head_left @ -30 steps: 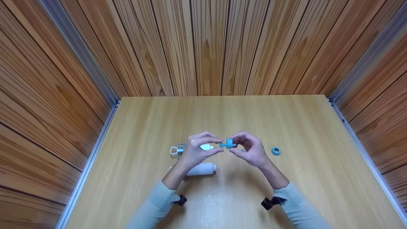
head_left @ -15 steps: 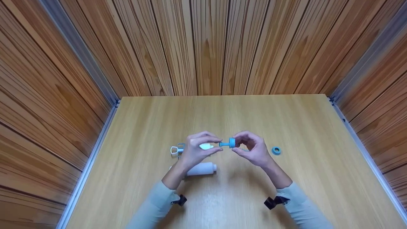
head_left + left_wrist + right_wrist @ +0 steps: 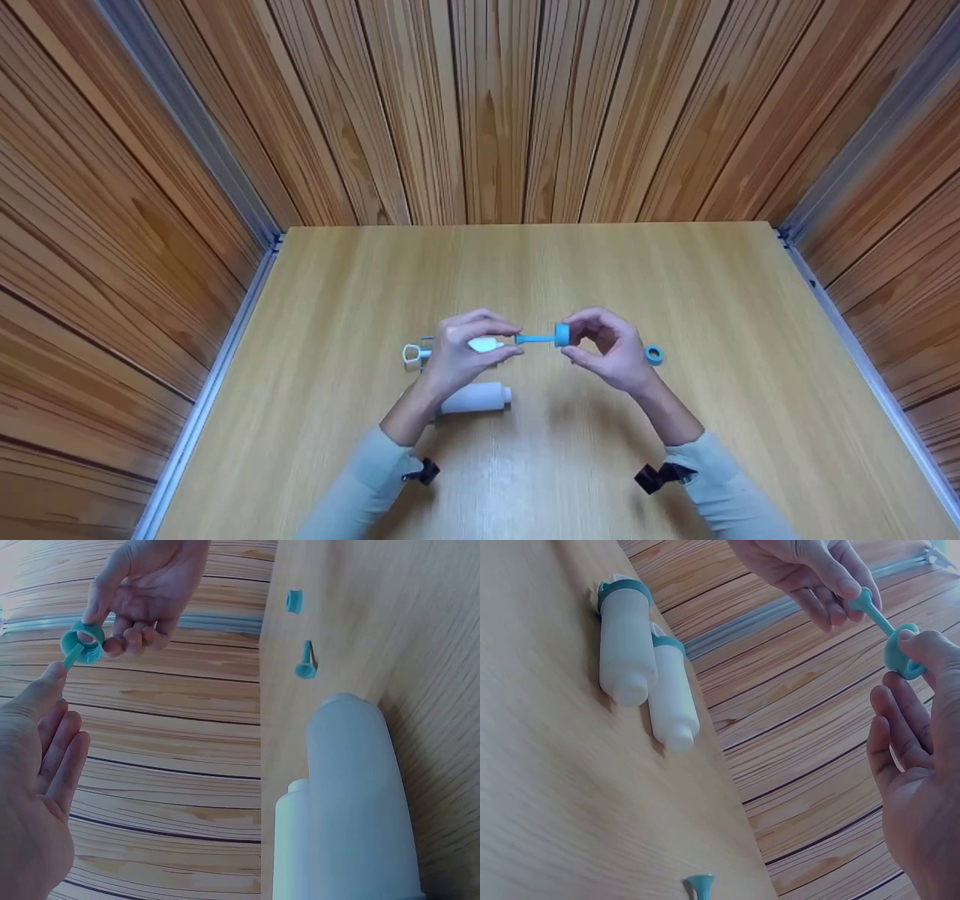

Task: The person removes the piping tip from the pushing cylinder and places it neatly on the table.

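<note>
Above the table, my left hand (image 3: 461,349) pinches the flared end of a thin blue-green stem (image 3: 537,339) between thumb and fingers. My right hand (image 3: 606,349) pinches a blue-green ring-shaped cap (image 3: 562,334) at the stem's other end. In the right wrist view, the stem (image 3: 880,617) runs from the left fingers to the cap (image 3: 904,652). The left wrist view shows the stem's end at the cap's opening (image 3: 82,643); how far it reaches in I cannot tell. A second blue-green cap (image 3: 654,355) lies on the table beyond the right hand.
Two white bottles lie on the table, the larger (image 3: 628,645) beside the slimmer (image 3: 673,694), both with blue-green collars. A second flared stem (image 3: 306,662) rests near the loose cap (image 3: 294,601). Wood-panelled walls (image 3: 495,112) close off the table's back and sides.
My right hand has moved rightward with the cap, along the stem and away from its flared end. More of the stem shows between the hands. My left hand has hardly moved.
</note>
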{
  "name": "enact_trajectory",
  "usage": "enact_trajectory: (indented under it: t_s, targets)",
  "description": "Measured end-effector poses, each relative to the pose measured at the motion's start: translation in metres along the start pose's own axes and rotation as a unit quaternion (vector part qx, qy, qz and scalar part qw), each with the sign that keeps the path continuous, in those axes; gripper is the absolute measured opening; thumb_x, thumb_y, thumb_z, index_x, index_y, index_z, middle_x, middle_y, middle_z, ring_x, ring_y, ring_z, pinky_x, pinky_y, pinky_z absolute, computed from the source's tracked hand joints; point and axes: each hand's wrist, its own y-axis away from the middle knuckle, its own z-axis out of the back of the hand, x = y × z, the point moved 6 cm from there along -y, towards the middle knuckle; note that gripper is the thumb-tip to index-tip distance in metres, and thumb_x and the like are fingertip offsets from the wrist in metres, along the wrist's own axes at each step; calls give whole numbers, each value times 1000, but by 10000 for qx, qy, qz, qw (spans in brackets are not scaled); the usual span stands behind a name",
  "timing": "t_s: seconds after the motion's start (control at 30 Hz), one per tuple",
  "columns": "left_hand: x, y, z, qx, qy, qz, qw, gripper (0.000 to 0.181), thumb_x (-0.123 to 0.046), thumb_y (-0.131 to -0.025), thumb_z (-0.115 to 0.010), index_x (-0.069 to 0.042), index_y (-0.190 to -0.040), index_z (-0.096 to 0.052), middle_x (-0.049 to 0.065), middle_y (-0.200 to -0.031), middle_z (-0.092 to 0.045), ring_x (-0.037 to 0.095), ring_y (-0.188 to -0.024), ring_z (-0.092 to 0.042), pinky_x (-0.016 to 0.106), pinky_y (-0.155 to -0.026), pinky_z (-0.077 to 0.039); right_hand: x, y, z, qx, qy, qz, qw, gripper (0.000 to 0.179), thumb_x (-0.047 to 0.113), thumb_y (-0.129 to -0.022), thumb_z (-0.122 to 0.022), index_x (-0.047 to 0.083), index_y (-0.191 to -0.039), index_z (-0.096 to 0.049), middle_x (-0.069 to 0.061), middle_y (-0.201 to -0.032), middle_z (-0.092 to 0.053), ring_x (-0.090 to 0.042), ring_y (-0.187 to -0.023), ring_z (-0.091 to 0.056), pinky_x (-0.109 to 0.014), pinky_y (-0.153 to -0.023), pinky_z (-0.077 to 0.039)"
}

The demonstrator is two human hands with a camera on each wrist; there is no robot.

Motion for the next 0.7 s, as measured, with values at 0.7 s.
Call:
enact_trajectory:
  t_s: [0.7]
  targets:
    - [-4,-6,-9,72,-106,-118,9998,25,-11,-92,-93,-2,-115,-87,12,-107,-85,27,-101,-85,36,-93,-70,0,6,18,100,204,11,9997,45,-34,-80,-74,-19,-121,-65,10,-112,-80,-1,-97,-75,-17,-87,-63]
